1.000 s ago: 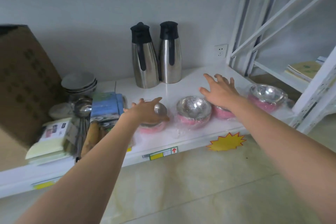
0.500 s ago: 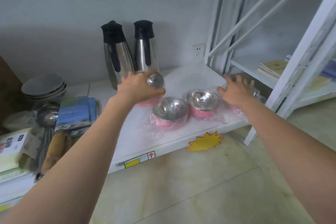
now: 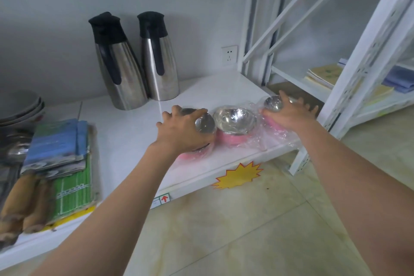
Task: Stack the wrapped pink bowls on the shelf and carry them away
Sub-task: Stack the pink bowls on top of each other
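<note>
On the white shelf (image 3: 134, 132), both hands have come down, left hand (image 3: 181, 132) and right hand (image 3: 289, 116) each gripping a wrapped pink bowl.

Two steel jugs (image 3: 136, 63) with black tops stand side by side against the wall, near a socket (image 3: 229, 54). Grey dishes (image 3: 20, 107) and packets (image 3: 56, 139) lie left; a yellow starburst sticker (image 3: 237, 176) marks the shelf edge.

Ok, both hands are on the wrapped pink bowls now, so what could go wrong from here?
1. The loose plastic wrap looks slippery, so the bowl under the right hand might slide out.
2. The bowl under the left hand sits near the shelf edge and could tip off.
3. The middle bowl is crowded between both and may get knocked.
</note>
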